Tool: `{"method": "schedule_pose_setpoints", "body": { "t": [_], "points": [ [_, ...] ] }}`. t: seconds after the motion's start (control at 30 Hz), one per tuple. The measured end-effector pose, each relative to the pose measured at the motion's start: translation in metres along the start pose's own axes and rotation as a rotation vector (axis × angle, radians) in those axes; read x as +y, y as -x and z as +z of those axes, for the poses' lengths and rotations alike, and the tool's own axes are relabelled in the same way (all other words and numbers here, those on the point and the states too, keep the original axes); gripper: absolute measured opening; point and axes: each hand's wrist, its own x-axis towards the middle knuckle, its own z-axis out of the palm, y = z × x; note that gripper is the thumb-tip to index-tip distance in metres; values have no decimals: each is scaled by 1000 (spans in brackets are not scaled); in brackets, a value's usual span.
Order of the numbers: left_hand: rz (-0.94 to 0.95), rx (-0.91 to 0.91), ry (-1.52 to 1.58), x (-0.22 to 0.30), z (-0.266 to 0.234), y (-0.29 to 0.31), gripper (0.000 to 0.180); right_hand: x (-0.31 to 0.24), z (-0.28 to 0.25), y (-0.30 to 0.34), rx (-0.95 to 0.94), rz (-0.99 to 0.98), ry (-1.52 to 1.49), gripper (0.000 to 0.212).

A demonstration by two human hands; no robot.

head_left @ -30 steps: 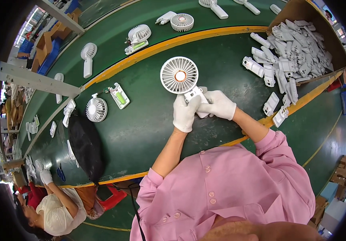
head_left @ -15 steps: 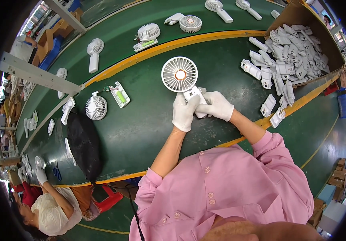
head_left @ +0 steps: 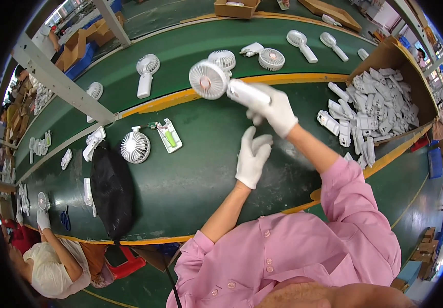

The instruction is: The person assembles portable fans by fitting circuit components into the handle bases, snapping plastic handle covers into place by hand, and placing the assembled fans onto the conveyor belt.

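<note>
1. While the right hand (head_left: 279, 112) has the white fan (head_left: 236, 90) by its handle, the left hand (head_left: 252, 160) is off it, nothing visible in it.
2. Right grip: gloved, clamped on the handle's lower end. Fingers blur under the handle; can't tell exact finger placement.
3. Right arm: bare forearm slants up and left from the lower right into the grip, wrist near straight. Pink sleeve (head_left: 352, 192) covers the upper arm and elbow.
4. Fan pose: runs up and left from the grip, tilted, head at the far end, grille roughly toward the camera. Some motion blur.
5. Left hand: gloved, below the grip and a bit left. Digits apart, tips pointing up toward the grip. Forearm slants up and right from the lower left. Can't tell if the glove touches the bench (head_left: 190, 164).
6. Beyond the grip: green belt (head_left: 180, 57) with more fans on it. One belt fan (head_left: 223, 58) sits partly behind the held fan's head in view; can't tell contact.
7. Right of grip: carton (head_left: 422, 77) on its side, white shells (head_left: 385, 105) heaped in it and spilling out toward the grip.
8. Left of grip, well apart: opened casing (head_left: 175, 143) with a green cell (head_left: 170, 137), loose fan head (head_left: 135, 148) just beside it.
9. Farther left and lower: black bag (head_left: 112, 190), then scissors (head_left: 65, 218) near a co-worker's gloved hand (head_left: 43, 219).
</note>
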Motion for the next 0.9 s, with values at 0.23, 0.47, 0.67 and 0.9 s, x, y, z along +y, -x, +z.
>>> {"method": "schedule_pose_setpoints", "body": {
  "t": [0.23,0.47,0.67,0.9],
  "points": [
    [-91,-99,-70,4,1,-1,51,2,21,-184,366,-600,778,34],
    [-110,-124,-91,5,-11,-3,46,15,57,-211,15,-214,1167,43],
    [-70,-84,-85,-14,-13,-3,43,24,-63,-198,441,89,930,68],
    [-22,-202,-159,-10,5,-10,42,123,-232,-185,481,95,810,83]
  ]
}}
